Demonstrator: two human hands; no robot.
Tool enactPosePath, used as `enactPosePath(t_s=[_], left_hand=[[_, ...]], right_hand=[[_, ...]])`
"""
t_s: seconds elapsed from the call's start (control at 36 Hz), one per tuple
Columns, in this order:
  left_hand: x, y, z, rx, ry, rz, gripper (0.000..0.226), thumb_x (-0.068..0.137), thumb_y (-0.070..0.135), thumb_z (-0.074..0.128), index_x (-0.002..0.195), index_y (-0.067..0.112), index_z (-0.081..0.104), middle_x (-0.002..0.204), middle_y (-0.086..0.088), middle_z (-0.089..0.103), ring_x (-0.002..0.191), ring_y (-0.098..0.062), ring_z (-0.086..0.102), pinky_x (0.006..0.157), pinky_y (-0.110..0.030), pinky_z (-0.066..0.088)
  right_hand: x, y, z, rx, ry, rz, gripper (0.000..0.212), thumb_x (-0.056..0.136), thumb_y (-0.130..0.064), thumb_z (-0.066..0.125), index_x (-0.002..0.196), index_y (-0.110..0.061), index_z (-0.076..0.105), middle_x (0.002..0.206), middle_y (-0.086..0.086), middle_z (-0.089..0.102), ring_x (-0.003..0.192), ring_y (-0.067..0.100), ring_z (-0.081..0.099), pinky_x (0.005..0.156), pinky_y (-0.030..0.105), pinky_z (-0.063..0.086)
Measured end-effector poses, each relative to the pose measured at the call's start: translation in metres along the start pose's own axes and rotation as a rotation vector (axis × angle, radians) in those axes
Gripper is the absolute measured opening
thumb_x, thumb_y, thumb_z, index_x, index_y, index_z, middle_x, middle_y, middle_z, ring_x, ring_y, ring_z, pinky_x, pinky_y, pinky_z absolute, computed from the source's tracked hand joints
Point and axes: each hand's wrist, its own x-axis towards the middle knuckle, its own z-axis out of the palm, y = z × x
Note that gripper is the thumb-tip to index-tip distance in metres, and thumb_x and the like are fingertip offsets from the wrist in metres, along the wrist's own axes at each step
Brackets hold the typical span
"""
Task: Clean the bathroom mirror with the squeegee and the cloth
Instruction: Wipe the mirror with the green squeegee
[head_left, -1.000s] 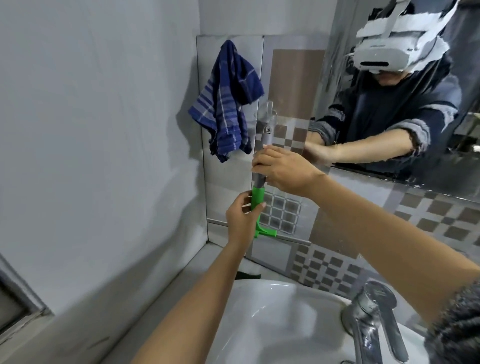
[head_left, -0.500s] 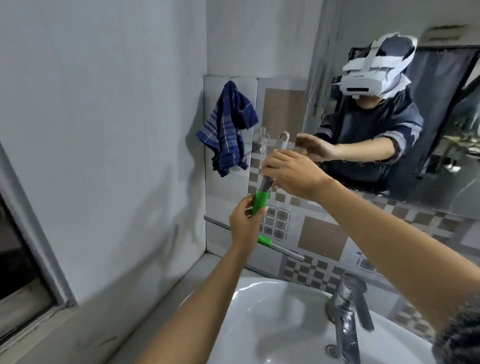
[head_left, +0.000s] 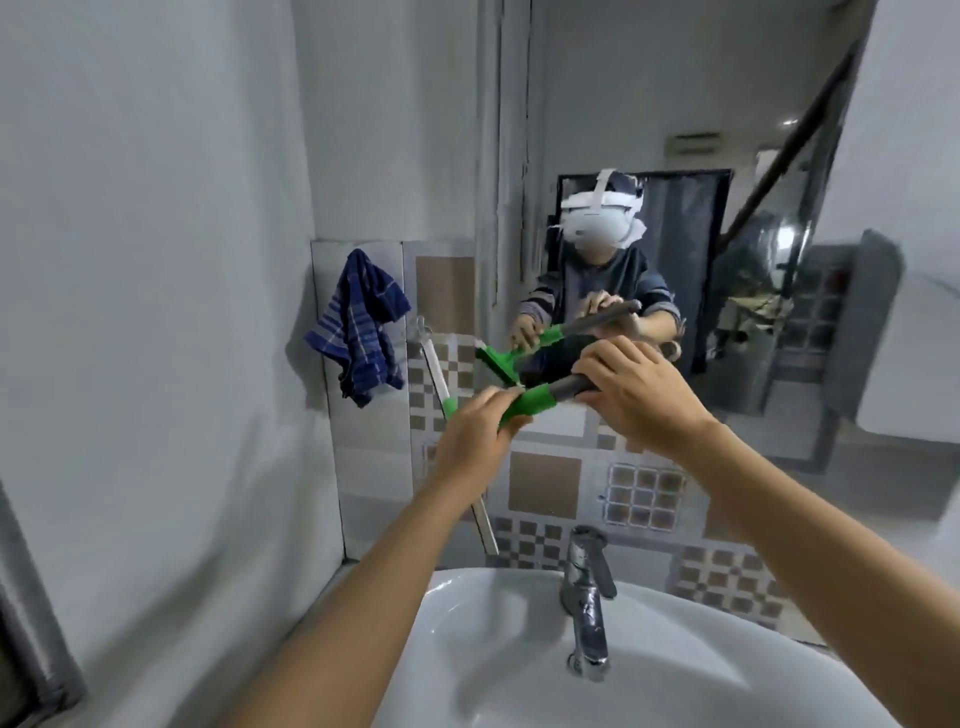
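The squeegee has a green head and a grey handle, and its long blade runs steeply down toward the sink. My left hand grips the green neck. My right hand is closed around the grey handle, which lies almost level in front of the mirror. The mirror reflects both hands, the squeegee and a person wearing a white headset. A blue striped cloth hangs on the tiled wall left of the mirror, untouched.
A white sink with a chrome tap sits directly below my arms. A grey wall closes in on the left. Patterned brown and white tiles cover the wall under the mirror.
The squeegee has swung from upright to nearly level, handle pointing right. Both hands moved right and in front of the mirror. The view has tilted up, showing more mirror.
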Motion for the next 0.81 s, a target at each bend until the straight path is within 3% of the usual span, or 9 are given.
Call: enactPosePath(t_s=[0.19,0.33,0.5,0.67,0.81], left_hand=[[0.057,0.030,-0.023,0.174,-0.032,0.407,0.040,0.077,0.000,0.068,0.117,0.004,0.061,0.107,-0.011,0.068,0.097,-0.026,0.064,0.086,-0.042,0.053],[0.099,0.057,-0.045,0.214,-0.005,0.574,0.040,0.073,0.004,0.073,0.112,0.004,0.064,0.101,-0.010,0.070,0.092,-0.027,0.066,0.085,-0.046,0.053],[0.138,0.082,-0.063,0.280,0.017,0.702,0.041,0.070,0.001,0.074,0.110,0.001,0.065,0.100,-0.014,0.070,0.090,-0.030,0.067,0.082,-0.047,0.055],[0.178,0.097,-0.072,0.349,0.111,0.721,0.037,0.072,0.003,0.074,0.108,0.002,0.065,0.103,-0.013,0.070,0.092,-0.029,0.068,0.086,-0.043,0.052],[0.214,0.113,-0.070,0.324,0.223,0.531,0.036,0.086,-0.002,0.053,0.122,0.001,0.056,0.122,-0.016,0.061,0.114,-0.031,0.056,0.101,-0.041,0.040]], right_hand=[[-0.015,0.016,-0.044,0.067,-0.047,0.130,0.025,0.081,-0.020,0.066,0.098,-0.007,0.053,0.097,0.011,0.061,0.081,0.031,0.061,0.069,0.039,0.050],[-0.007,0.027,-0.060,0.088,0.032,0.214,0.036,0.088,-0.030,0.060,0.117,-0.011,0.051,0.101,0.008,0.065,0.082,0.027,0.064,0.062,0.035,0.050],[0.017,0.044,-0.066,0.001,0.159,0.310,0.042,0.090,-0.042,0.054,0.123,-0.017,0.052,0.099,0.004,0.066,0.083,0.025,0.066,0.054,0.031,0.048],[0.050,0.070,-0.075,-0.086,0.275,0.365,0.035,0.087,-0.031,0.061,0.118,-0.014,0.057,0.087,0.006,0.065,0.069,0.028,0.064,0.049,0.032,0.042],[0.096,0.102,-0.083,-0.165,0.258,0.401,0.033,0.091,-0.035,0.055,0.119,-0.017,0.052,0.093,0.005,0.063,0.081,0.030,0.061,0.064,0.038,0.043]])
